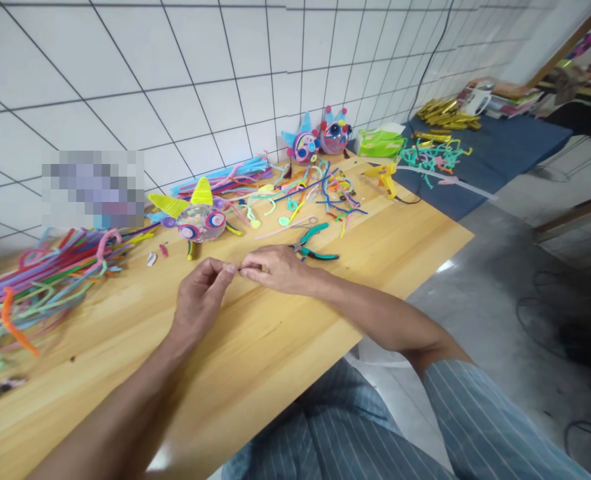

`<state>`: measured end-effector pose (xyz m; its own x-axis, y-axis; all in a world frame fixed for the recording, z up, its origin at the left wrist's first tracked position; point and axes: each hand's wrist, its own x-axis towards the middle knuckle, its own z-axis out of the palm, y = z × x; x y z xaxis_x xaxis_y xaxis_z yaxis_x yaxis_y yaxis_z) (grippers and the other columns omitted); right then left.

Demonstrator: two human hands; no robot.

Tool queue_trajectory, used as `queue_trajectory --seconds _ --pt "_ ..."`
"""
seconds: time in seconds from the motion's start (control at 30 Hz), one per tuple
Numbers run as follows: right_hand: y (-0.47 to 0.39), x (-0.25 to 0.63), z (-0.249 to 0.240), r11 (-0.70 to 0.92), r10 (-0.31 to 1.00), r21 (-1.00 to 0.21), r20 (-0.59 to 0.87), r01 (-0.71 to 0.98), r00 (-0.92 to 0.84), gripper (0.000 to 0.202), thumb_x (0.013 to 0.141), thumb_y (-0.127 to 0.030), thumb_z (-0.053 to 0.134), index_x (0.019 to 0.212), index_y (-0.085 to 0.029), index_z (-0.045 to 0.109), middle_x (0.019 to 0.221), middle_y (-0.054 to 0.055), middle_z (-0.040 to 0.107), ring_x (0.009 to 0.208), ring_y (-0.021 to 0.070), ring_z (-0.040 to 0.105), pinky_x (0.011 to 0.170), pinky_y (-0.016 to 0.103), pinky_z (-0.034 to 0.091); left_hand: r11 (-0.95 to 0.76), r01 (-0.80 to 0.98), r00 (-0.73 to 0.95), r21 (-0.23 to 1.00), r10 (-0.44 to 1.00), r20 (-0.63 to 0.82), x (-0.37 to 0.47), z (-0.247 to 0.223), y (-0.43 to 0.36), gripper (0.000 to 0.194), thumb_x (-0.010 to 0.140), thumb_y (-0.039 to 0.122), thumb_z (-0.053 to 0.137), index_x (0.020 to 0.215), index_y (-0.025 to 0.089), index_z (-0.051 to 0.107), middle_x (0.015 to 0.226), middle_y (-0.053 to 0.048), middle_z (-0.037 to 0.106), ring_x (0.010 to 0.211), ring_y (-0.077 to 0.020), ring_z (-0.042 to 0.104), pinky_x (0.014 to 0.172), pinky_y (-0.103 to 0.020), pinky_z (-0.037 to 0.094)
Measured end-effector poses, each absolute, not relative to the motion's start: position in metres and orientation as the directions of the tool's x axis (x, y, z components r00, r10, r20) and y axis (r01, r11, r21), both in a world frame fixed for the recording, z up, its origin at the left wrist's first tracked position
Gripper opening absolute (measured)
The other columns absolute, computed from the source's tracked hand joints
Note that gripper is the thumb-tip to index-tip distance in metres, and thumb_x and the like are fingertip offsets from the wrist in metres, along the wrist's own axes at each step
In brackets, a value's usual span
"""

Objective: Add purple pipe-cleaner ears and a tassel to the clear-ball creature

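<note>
My left hand [204,290] and my right hand [275,268] meet above the wooden table, thumbs and fingertips pinched close together. Whatever lies between the fingertips is tiny and dark, too small to name. Just beyond the right hand lie teal-handled pliers [315,243], their jaws partly behind that hand. A clear round ornament [202,223] with yellow pipe-cleaner horns and ringed pink, white and blue eyes stands behind the left hand. Left of it rest a small pink piece [163,250] and a small whitish piece [151,259].
Pipe cleaners [60,273] are heaped along the left; more cut pieces [325,193] are scattered at the back. Two finished-looking ornaments [305,145] stand by the tiled wall. A yellow glue gun [386,179] lies near a green tissue pack [380,141]. A blue-covered table [515,143] adjoins.
</note>
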<state>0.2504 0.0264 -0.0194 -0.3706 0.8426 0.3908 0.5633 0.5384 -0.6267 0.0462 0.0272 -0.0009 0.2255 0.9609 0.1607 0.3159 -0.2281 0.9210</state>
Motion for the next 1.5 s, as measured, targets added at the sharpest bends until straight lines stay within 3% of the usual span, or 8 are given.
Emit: queue_trajectory --seconds 0.23,0.47,0.73,0.97,1.13,1.3,1.4,1.5 --pt "0.023 0.248 -0.016 0.586 0.805 -0.631 0.385 0.508 -0.451 0.015 0.105 -0.026 0.064 0.096 -0.021 0.075 0.089 0.002 0.077 0.085 0.0155 0.068 0.078 0.027 0.042 -0.25 0.344 0.184 0.905 0.963 0.196 0.044 0.003 0.019 0.045 0.091 0.048 0.072 0.061 0.021 0.054 0.054 0.005 0.036 0.054 -0.0116 0.03 0.055 -0.028 0.028" --pt "0.026 0.247 -0.021 0.548 0.835 -0.643 0.377 0.535 -0.402 0.012 0.102 -0.023 0.066 0.095 -0.021 0.075 0.089 0.002 0.077 0.085 0.0155 0.068 0.079 0.027 0.042 -0.238 0.29 0.241 0.927 0.956 0.17 0.046 -0.005 0.033 0.035 0.085 0.054 0.075 0.077 0.022 0.062 0.059 0.005 0.049 0.055 -0.0128 0.04 0.055 -0.027 0.035" --pt "0.023 0.25 -0.013 0.35 0.927 -0.864 0.266 0.361 -0.264 0.018 0.098 -0.032 0.066 0.093 -0.017 0.077 0.077 -0.001 0.07 0.072 0.0118 0.061 0.068 0.023 0.041 -0.162 0.242 0.188 0.957 0.975 0.117 0.043 0.008 0.034 0.03 0.084 0.045 0.078 0.074 0.02 0.065 0.058 0.004 0.056 0.054 -0.0107 0.046 0.056 -0.025 0.038" --pt "0.024 0.251 -0.005 0.101 0.974 -0.986 0.07 0.136 -0.216 0.028 0.091 -0.045 0.067 0.088 -0.017 0.072 0.071 -0.002 0.068 0.05 0.0087 0.047 0.049 0.023 0.033 0.015 -0.084 0.077 0.996 0.997 -0.008 0.047 0.016 0.044 0.043 0.08 0.056 0.079 0.073 0.021 0.057 0.062 0.004 0.052 0.047 -0.0077 0.041 0.046 -0.024 0.03" --pt "0.018 0.248 -0.002 0.259 0.958 -0.91 0.197 0.323 -0.21 0.02 0.092 -0.031 0.065 0.079 -0.018 0.073 0.065 -0.004 0.064 0.059 0.0097 0.05 0.058 0.023 0.034 0.117 -0.047 0.252 0.992 0.962 -0.102 0.055 0.002 0.029 0.046 0.079 0.062 0.082 0.08 0.019 0.066 0.064 0.003 0.059 0.045 -0.0069 0.043 0.043 -0.023 0.03" --pt "0.017 0.251 -0.004 0.436 0.898 -0.777 0.344 0.454 -0.274 0.012 0.093 -0.03 0.071 0.092 -0.02 0.077 0.091 0.004 0.078 0.085 0.017 0.068 0.082 0.029 0.048 0.027 0.073 0.274 0.997 0.961 -0.046 0.045 -0.004 0.034 0.046 0.077 0.06 0.084 0.069 0.018 0.068 0.051 0.002 0.056 0.042 -0.0092 0.046 0.045 -0.024 0.036" --pt "0.026 0.263 -0.001 0.427 0.904 -0.763 0.365 0.485 -0.221 0.012 0.09 -0.031 0.075 0.094 -0.02 0.076 0.1 0.007 0.08 0.095 0.0216 0.071 0.091 0.035 0.051 0.022 0.089 0.219 0.996 0.975 -0.042 0.027 -0.008 0.044 0.044 0.074 0.058 0.086 0.075 0.017 0.071 0.063 -0.002 0.068 0.045 -0.0097 0.051 0.046 -0.024 0.04" --pt "0.033 0.28 0.012 0.343 0.939 -0.837 0.302 0.427 -0.164 0.018 0.09 -0.034 0.074 0.101 -0.02 0.077 0.101 0.006 0.08 0.094 0.021 0.071 0.09 0.036 0.053 0.049 0.027 0.122 0.998 0.991 -0.052 0.011 -0.018 0.048 0.048 0.07 0.06 0.088 0.085 0.016 0.073 0.069 -0.002 0.072 0.046 -0.0096 0.053 0.047 -0.024 0.042"
